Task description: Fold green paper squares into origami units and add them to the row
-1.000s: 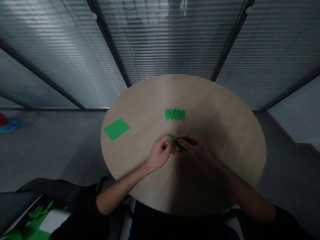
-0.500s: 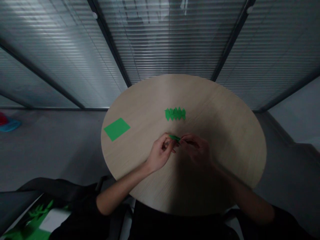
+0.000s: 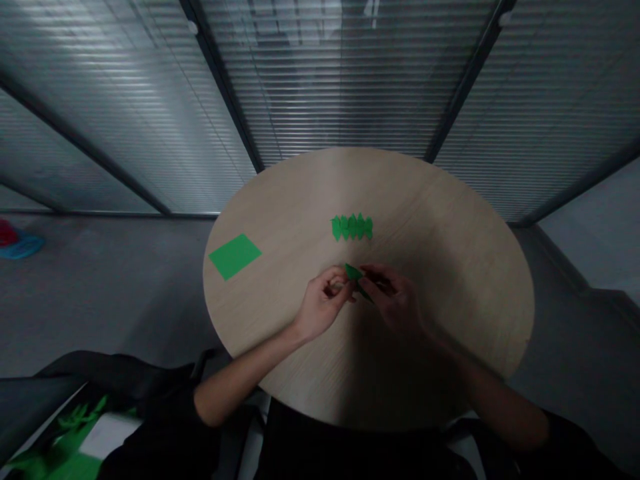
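Between my hands is a small folded piece of green paper (image 3: pixel 353 272), its pointed upper part showing and the rest hidden by fingers. My left hand (image 3: pixel 325 300) pinches its left side between thumb and fingers. From the right, my right hand (image 3: pixel 395 297), dim in shadow, pinches the other side. Just beyond the hands lies a row of several small folded green paper pieces (image 3: pixel 352 227), set close together. A flat green paper sheet (image 3: pixel 235 257) rests near the left edge of the table.
The round wooden table (image 3: pixel 300 193) stands before a glass wall with blinds (image 3: pixel 340 87). At lower left, a bag or box (image 3: pixel 45 387) holds green paper and a white item (image 3: pixel 110 435). A blue and red object (image 3: pixel 20 245) lies on the floor at far left.
The folded green paper has turned between my fingers, so a pointed triangular face now shows instead of a thin edge. Both hands stay in nearly the same place.
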Demonstrator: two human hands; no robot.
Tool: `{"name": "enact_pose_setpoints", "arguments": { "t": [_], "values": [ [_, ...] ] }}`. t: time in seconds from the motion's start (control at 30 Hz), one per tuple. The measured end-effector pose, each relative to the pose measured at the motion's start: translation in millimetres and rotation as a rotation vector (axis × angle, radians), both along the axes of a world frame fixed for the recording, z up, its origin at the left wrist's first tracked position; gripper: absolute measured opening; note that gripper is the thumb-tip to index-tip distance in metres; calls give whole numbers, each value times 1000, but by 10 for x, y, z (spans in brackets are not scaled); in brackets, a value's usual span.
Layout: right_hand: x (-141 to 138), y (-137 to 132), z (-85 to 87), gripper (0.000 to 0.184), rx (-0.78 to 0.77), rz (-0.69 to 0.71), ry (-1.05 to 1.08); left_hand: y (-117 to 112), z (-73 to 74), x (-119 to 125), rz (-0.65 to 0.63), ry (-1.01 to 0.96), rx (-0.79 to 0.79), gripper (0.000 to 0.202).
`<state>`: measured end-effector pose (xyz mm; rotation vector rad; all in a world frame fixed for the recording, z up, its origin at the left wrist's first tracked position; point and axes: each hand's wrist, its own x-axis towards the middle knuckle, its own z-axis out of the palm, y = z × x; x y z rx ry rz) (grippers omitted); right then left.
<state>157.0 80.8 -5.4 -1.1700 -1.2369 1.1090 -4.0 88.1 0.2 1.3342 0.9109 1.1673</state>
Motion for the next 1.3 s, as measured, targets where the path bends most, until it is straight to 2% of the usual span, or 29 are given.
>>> {"name": "enact_pose_setpoints", "arguments": {
  "t": [0.17,0.47,0.6,0.73,0.87,1.07,1.3],
  "values": [
    [82,81,11,24,-110,239,-19,46,9,-57,3,3,-44,30],
    [111,101,-2,29,-107,175,-7,69,-15,-57,-99,45,-75,30],
    [107,94,-8,29,-85,210,-28,80,-8,-70,-123,50,-102,33],
    [131,106,9,28,-83,320,-13,75,-2,-81,-162,58,-107,37],
    [163,132,52,31,-86,394,-21,59,-5,-75,-153,74,-89,37],
    [168,134,30,31,-83,346,-96,44,-36,-77,-104,85,-61,28],
    [195,156,-34,30,-31,360,-204,26,-83,-79,-113,104,-44,25]
  ]
}}
